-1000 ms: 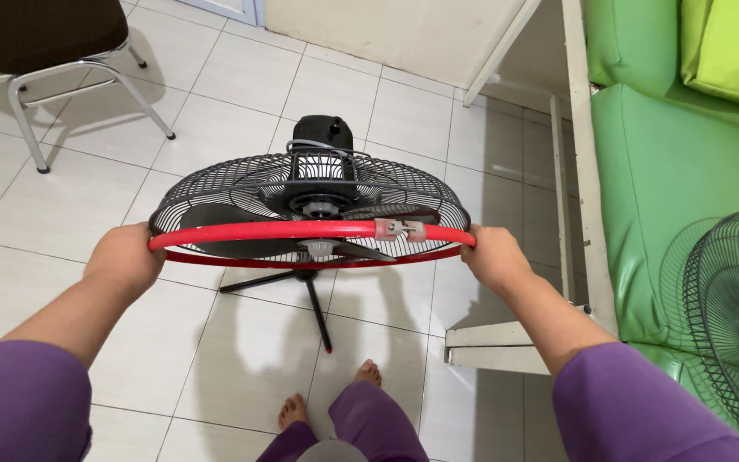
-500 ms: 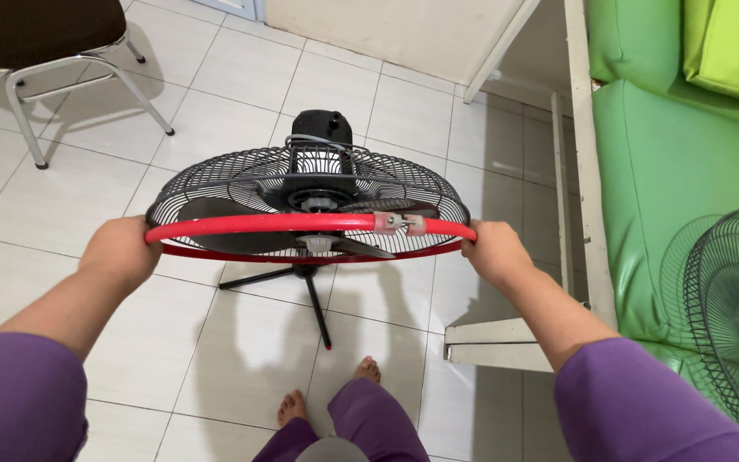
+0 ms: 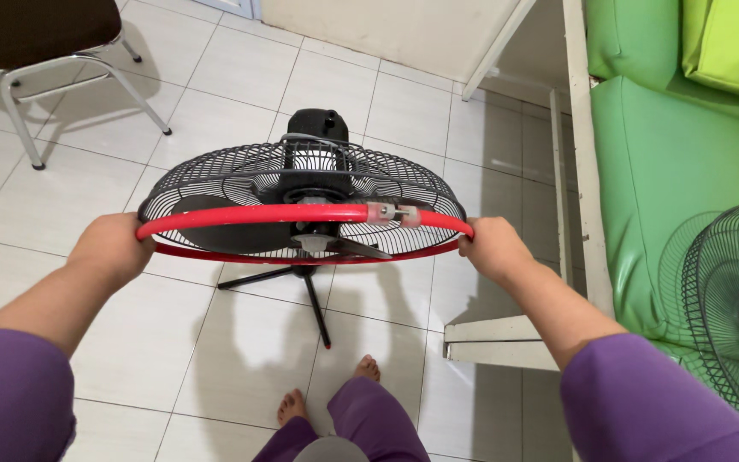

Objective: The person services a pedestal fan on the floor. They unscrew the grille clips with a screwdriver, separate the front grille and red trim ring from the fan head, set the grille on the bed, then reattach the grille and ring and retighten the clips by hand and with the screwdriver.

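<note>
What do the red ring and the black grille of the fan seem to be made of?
Red ring: probably glossy plastic, since it is smooth and evenly coloured with a soft shine; a clear clip joins it at the front. Black grille: most likely thin metal wire with a dark coating, judging by its fine, stiff spokes. Both hands grip the ring.

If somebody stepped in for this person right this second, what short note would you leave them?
Left hand grips the left side of the red ring; right hand grips its right side.
The ring sits around the front edge of the black fan guard on the standing fan, blades facing up toward the camera.
The ring's clear clasp faces front; whether it is fastened cannot be told.
A separate front grille leans on the green sofa, not yet on the fan.
</note>
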{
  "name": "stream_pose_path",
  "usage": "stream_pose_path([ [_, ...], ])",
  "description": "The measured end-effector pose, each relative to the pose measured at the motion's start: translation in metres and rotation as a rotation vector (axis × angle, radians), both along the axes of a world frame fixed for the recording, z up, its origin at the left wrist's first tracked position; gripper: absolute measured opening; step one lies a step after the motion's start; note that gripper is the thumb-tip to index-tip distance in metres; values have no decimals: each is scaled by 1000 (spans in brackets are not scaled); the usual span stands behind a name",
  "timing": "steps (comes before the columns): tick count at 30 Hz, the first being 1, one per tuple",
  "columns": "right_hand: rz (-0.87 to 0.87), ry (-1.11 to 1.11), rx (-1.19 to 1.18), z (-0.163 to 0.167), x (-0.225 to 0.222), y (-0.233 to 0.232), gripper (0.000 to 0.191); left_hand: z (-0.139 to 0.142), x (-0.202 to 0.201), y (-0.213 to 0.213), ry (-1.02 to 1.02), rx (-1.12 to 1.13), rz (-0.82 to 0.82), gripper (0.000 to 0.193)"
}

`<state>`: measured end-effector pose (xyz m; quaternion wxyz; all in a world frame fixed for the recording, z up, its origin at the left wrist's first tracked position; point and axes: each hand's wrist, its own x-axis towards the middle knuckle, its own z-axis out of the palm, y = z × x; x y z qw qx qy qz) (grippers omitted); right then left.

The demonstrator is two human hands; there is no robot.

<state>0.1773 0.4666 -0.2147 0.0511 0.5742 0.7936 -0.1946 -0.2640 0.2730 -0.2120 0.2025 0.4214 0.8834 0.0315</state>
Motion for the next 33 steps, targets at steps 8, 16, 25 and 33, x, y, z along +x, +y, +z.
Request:
stream_pose_path([
  [8,46,-17,28,9,-2,8,17,2,-2,0,7,-11,-25,23],
  [16,49,-88,36,15,-10,8,21,1,-3,0,-3,-18,-15,21],
  [25,178,-121,140,35,-21,5,20,15,-1,2,-133,20,10,26],
  [33,152,-122,101,34,-24,0,20,14,-6,-3,-10,86,-50,16],
])
